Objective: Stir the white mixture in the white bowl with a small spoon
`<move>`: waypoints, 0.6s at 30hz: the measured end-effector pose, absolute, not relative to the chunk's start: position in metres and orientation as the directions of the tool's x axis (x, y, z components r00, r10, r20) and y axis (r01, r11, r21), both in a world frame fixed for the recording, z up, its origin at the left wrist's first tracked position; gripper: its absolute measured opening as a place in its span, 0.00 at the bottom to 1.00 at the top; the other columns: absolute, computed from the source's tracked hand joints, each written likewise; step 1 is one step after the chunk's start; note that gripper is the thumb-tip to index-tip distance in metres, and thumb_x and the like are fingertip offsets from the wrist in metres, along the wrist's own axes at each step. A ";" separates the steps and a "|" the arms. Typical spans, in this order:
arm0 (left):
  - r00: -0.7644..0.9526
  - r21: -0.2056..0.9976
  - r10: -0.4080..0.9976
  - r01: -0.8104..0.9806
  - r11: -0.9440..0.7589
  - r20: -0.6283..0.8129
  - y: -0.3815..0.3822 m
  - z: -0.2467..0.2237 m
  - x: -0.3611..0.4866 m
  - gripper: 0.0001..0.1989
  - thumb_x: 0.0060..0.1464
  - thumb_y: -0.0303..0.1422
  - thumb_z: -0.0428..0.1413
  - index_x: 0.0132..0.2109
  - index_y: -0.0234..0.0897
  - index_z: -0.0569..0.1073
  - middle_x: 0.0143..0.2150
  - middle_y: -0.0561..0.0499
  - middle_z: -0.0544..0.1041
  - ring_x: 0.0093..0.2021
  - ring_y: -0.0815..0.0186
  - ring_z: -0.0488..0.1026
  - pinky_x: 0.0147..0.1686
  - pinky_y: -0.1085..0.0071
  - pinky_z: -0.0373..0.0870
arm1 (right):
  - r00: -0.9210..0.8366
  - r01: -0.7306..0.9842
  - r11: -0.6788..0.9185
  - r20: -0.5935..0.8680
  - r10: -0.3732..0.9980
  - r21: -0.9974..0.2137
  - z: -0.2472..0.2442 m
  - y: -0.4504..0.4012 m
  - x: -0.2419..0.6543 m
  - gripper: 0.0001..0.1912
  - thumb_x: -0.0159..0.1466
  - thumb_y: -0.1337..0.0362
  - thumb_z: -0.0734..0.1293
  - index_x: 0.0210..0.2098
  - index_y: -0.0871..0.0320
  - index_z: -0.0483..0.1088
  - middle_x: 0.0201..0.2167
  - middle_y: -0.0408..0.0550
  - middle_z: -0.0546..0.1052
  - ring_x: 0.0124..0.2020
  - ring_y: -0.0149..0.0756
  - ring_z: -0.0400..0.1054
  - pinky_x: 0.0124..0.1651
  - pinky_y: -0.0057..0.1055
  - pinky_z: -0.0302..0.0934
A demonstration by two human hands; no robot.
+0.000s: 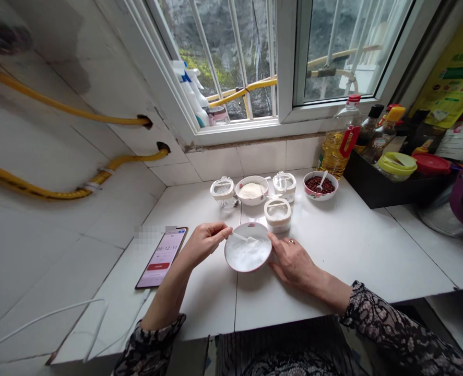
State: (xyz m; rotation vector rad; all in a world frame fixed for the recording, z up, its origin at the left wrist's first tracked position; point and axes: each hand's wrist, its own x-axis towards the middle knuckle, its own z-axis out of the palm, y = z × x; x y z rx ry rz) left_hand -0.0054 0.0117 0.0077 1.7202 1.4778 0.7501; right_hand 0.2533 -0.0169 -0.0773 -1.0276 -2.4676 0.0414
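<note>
In the head view, the left hand pinches the spoon by its handle, its tip inside the bowl, which holds something white; the right hand grasps that bowl at its edge. Just beyond this grip stands a jar; farther off and rightward, beans; left of the left hand, a phone.

Left fingers pinched — right fingers curved
</note>
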 end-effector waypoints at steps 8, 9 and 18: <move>0.089 0.936 0.994 0.350 0.022 -0.057 0.020 0.013 -0.004 0.20 0.47 0.47 0.60 0.21 0.36 0.67 0.16 0.59 0.57 0.15 0.76 0.53 0.15 0.77 0.50 | -0.607 0.666 0.719 0.415 0.678 -0.198 -0.079 -0.016 0.253 0.39 0.65 0.66 0.64 0.69 0.69 0.43 0.42 0.59 0.76 0.41 0.48 0.70 0.43 0.43 0.67; 0.082 0.944 0.996 0.330 0.015 -0.044 0.023 0.014 -0.002 0.20 0.47 0.46 0.60 0.21 0.36 0.66 0.16 0.59 0.57 0.15 0.76 0.53 0.15 0.77 0.50 | -0.609 0.665 0.721 0.419 0.674 -0.194 -0.079 -0.016 0.253 0.38 0.65 0.66 0.64 0.69 0.70 0.44 0.41 0.59 0.76 0.41 0.48 0.70 0.43 0.43 0.67; -0.005 0.876 0.933 0.346 -0.336 0.360 0.044 0.030 0.039 0.16 0.55 0.41 0.56 0.25 0.36 0.69 0.15 0.59 0.60 0.15 0.75 0.55 0.15 0.76 0.51 | -0.609 0.674 0.715 0.409 0.680 -0.187 -0.080 -0.015 0.253 0.41 0.64 0.66 0.64 0.70 0.70 0.42 0.42 0.59 0.76 0.41 0.49 0.70 0.43 0.44 0.67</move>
